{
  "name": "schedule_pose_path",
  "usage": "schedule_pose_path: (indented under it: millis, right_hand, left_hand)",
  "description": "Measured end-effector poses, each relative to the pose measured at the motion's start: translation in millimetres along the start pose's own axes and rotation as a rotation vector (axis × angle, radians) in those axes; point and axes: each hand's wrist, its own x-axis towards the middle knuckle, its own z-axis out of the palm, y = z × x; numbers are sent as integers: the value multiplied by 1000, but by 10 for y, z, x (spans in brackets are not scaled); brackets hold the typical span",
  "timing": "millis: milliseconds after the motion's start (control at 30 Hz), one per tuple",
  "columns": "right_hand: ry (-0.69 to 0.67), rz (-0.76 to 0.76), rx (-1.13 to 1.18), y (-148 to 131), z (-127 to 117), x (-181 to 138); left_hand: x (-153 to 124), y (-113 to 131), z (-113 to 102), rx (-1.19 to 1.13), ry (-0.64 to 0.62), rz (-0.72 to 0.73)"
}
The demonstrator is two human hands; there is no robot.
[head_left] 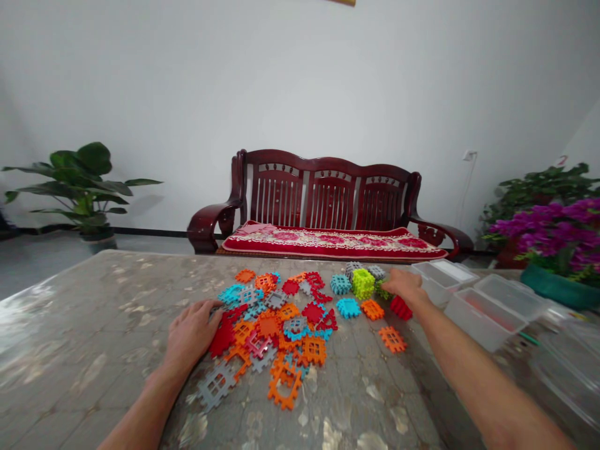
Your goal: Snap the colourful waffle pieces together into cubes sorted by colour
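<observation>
My left hand (194,326) rests on the table at the left edge of a loose pile of interlocking plastic tiles, fingers stretched out beside a red tile (222,336). The pile mixes orange tiles (269,325), grey window-shaped tiles (217,385), blue ones and red ones. My right hand (405,285) is at the right, its fingers closed on dark green tiles (381,289), partly hidden by the fingers. Close by stand a lime-green stack (363,284), a blue stack (340,284) and grey stacks (354,269). Red tiles (401,307) lie just below my right hand.
Clear plastic boxes (485,319) stand on the table at the right, one with something red inside. Beyond them is a pot of purple flowers (553,234). A wooden bench (328,194) with a red cushion stands behind the table (94,331). A leafy plant (87,187) is at the left.
</observation>
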Motion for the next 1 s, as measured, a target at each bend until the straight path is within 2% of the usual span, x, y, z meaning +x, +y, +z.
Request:
schedule_pose_path:
  millis: [100,167,267,333,433,533,600,800,933,1000]
  right_hand:
    - [19,-8,-2,32,-71,-22]
    - [79,-15,41,57,-137,-69]
    - [206,-73,289,14,-178,-266]
    - [218,-184,516,-105,-120,-515]
    - [114,-397,732,-396,81,-1017]
    - [81,-582,696,-707,288,-1473]
    - [71,-642,616,-879,366,-1650]
    - [2,-664,526,-1244,406,-1718]
    - [-72,-726,610,-1423,422,-1672]
    - [-48,-748,650,-1508,397,-1574]
  left_hand:
    - [-5,13,-11,-14,10,0]
    - [-10,24,-21,-21,17,-2]
    - [-22,42,-41,-17,18,-11]
    - [-31,54,-53,-12,13,-10]
    - [-40,60,-55,-5,7,3]
    - [-39,50,-36,-9,22,12]
    - [-36,39,-19,-14,35,17]
    - [-12,24,35,-52,-30,80]
    - [7,41,72,-76,-56,109]
    - [7,58,82,-78,-51,112]
